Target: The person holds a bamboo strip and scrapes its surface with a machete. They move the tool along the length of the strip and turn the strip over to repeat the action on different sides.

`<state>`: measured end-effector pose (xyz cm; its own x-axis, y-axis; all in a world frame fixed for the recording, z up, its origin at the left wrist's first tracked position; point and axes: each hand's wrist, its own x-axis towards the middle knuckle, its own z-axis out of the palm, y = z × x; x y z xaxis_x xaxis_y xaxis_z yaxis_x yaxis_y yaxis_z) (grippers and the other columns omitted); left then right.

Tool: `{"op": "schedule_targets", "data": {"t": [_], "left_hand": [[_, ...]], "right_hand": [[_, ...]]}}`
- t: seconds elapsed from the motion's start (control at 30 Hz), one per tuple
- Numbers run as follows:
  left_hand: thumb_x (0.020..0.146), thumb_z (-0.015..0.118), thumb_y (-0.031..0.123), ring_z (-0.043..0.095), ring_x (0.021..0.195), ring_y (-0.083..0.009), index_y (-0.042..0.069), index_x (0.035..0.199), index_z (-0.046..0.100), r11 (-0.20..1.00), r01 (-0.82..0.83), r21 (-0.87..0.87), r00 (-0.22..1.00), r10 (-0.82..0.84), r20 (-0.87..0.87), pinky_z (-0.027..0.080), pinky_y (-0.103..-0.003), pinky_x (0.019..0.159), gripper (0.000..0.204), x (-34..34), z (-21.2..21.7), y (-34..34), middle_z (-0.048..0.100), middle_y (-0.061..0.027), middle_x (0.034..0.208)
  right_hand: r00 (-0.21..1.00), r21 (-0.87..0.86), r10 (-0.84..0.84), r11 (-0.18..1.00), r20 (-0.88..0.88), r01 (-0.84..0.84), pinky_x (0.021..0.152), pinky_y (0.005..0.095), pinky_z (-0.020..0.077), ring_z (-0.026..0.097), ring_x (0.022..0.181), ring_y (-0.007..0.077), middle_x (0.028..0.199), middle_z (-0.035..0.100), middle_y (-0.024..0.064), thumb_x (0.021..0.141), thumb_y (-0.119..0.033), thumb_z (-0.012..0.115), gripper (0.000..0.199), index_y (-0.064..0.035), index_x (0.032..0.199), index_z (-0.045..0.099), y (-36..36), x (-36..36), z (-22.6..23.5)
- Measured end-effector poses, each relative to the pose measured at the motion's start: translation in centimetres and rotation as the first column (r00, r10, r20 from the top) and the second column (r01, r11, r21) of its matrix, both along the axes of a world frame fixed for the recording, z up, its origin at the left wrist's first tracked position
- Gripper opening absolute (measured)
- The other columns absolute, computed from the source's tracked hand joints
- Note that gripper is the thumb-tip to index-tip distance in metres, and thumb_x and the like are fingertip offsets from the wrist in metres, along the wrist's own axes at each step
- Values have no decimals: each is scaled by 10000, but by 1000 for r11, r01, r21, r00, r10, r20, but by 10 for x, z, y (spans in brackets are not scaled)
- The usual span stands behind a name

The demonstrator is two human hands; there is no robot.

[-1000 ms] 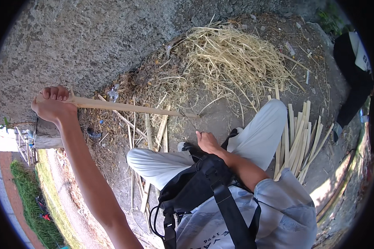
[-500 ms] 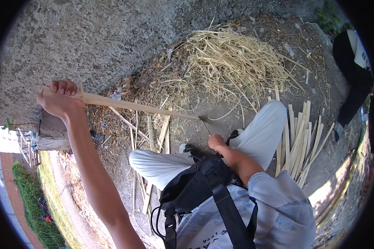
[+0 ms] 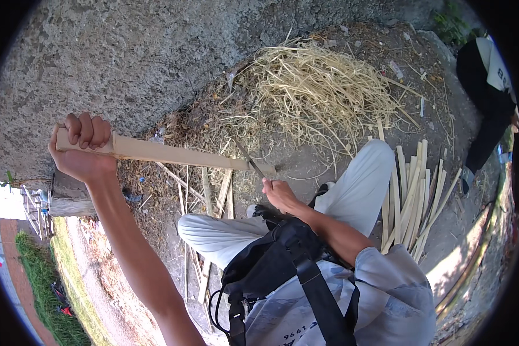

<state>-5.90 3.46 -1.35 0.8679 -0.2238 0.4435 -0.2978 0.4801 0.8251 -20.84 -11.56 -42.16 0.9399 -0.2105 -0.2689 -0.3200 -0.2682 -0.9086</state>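
Observation:
Out to the left, my left hand [image 3: 86, 144] is wrapped round one end of a long pale strip of split bamboo [image 3: 173, 153]. The strip runs rightward to a point in front of my knees. My right hand [image 3: 279, 194] grips a knife, its handle hidden in my fingers. The dark narrow blade [image 3: 249, 157] crosses the strip near its far end, tilted up and to the left. Whether the edge bites into the bamboo I cannot tell.
A heap of thin shavings [image 3: 328, 92] lies ahead. Split bamboo strips [image 3: 412, 196] are stacked right of my knee, and more strips [image 3: 224, 190] lie by my left knee. A rough wall [image 3: 138, 57] rises at upper left. Another person [image 3: 484, 104] is at far right.
My right hand and the knife have moved up and left along the strip. The strip has turned so its broad face shows more. My left hand keeps its hold.

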Motion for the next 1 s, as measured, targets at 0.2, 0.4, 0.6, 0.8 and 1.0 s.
{"op": "schedule_targets", "data": {"t": [0.2,0.4,0.6,0.8,1.0], "left_hand": [[857,324,252,191,433,-90,147,612,299,999,-41,-5,999,41,33,187,-258,417,267,-5,0,1,262,14,509],[856,332,244,189,441,-93,146,614,296,990,-139,14,990,139,6,183,-261,424,263,-10,1,-8,264,9,519],[872,322,254,189,451,-95,147,617,292,999,-16,-33,999,17,36,186,-263,430,278,2,-6,32,254,10,530],[862,320,254,197,458,-104,140,617,297,996,-86,-19,996,86,8,194,-260,421,271,-13,-6,7,254,1,529],[856,315,273,208,460,-110,129,620,299,989,-141,-41,990,140,-23,198,-261,417,276,-4,0,-3,253,-5,534]], "right_hand": [[936,30,130,989,329,-148,659,502,474,600,639,440,642,607,241,995,-355,391,503,40,799,635,-4,9,108],[958,-166,136,981,254,-95,614,515,468,575,588,459,617,591,249,996,-346,397,501,35,769,629,4,21,63],[918,-111,228,973,325,-203,614,526,457,576,577,456,578,571,264,996,-354,401,555,51,680,614,9,17,153],[971,-70,235,971,52,-231,570,510,456,585,559,435,554,558,266,1002,-358,394,579,63,666,605,0,36,84],[859,-116,206,978,470,-171,593,532,455,594,600,443,604,567,290,999,-332,406,557,62,659,607,1,28,152]]}}
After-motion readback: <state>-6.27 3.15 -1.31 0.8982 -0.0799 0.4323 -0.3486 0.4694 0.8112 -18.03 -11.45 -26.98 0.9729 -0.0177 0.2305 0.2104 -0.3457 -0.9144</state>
